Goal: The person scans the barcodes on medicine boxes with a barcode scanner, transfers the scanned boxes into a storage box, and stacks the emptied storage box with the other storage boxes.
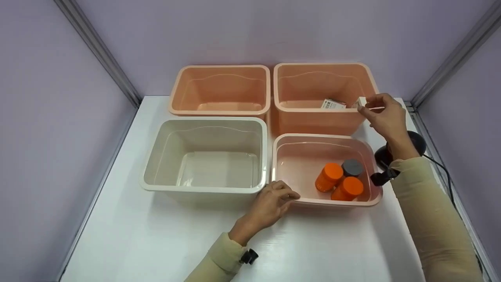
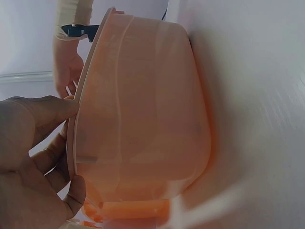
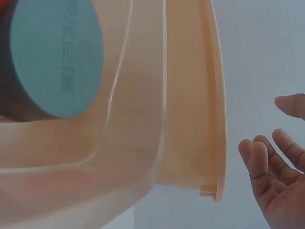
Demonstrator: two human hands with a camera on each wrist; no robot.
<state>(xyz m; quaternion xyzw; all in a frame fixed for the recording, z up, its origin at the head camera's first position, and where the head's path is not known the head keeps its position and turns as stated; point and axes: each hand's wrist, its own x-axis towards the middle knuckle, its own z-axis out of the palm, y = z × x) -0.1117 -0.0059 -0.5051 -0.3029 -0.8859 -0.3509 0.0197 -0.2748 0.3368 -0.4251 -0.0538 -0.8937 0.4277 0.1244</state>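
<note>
At the front left corner of the front right pink bin point(image 1: 285, 168), the left hand point(image 1: 274, 201) grips the rim. In the left wrist view its thumb and fingers point(image 2: 57, 112) lie at that rim. Two orange-lidded jars point(image 1: 328, 178) and a grey-lidded jar point(image 1: 352, 167) stand inside this bin. The right hand point(image 1: 385, 117) is over the front right corner of the back right orange bin point(image 1: 317, 121). The right wrist view shows its thumb and loosely bent fingers point(image 3: 259, 157) apart, with nothing visible between them. Small white boxes point(image 1: 332, 104) lie in that bin, one close to the fingertips.
A whitish bin point(image 1: 203, 190) stands front left, and another orange bin point(image 1: 219, 113) behind it. A black rounded object with a cable point(image 1: 418, 143) sits beside the right forearm. Pale walls point(image 1: 274, 31) enclose the white table point(image 1: 117, 235) at the back and sides.
</note>
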